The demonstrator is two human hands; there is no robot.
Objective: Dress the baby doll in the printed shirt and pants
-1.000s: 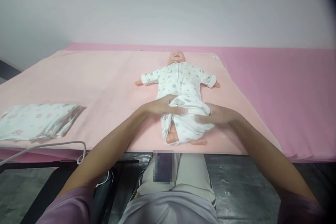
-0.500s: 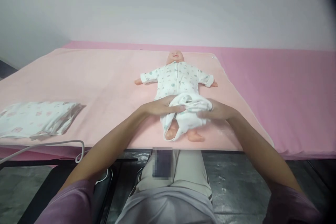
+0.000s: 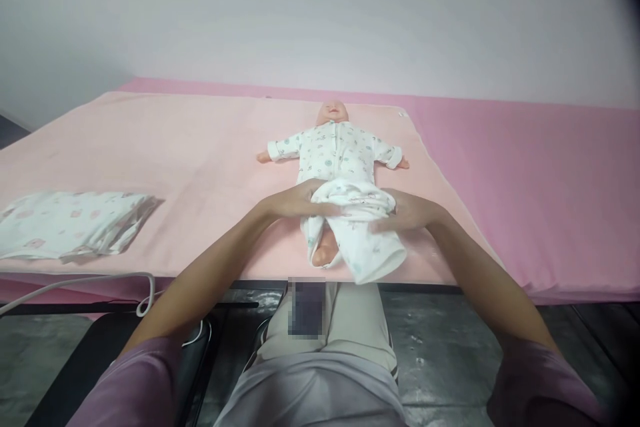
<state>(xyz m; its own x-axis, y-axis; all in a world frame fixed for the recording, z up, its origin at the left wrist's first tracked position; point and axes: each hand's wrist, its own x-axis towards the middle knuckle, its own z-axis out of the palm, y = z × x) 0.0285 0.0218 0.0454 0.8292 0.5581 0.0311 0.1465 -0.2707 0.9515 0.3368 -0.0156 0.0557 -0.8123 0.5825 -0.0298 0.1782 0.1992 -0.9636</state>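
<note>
A baby doll (image 3: 334, 111) lies on its back with its arms spread, dressed in a white printed baby romper (image 3: 335, 153). Over the doll's lower body the romper's fabric is bunched up. My left hand (image 3: 307, 200) grips this bunch from the left, its thumb lying across the cloth. From the right, my right hand (image 3: 405, 210) is closed on the same fabric, fingers slightly blurred. One bare foot (image 3: 325, 255) shows in the opening of the left trouser leg. The right leg of the garment hangs toward the front edge, and the doll's other foot is hidden under it.
A peach mat (image 3: 210, 147) covers much of the pink bed surface (image 3: 540, 193). On the left lies a folded white printed cloth (image 3: 75, 223). A white cable (image 3: 100, 273) runs along the front edge, above a black seat (image 3: 120, 367). A wall rises behind.
The right trouser leg of the romper has come down toward the front edge and now covers the foot that showed there. Both hands have shifted slightly left with the bunched fabric.
</note>
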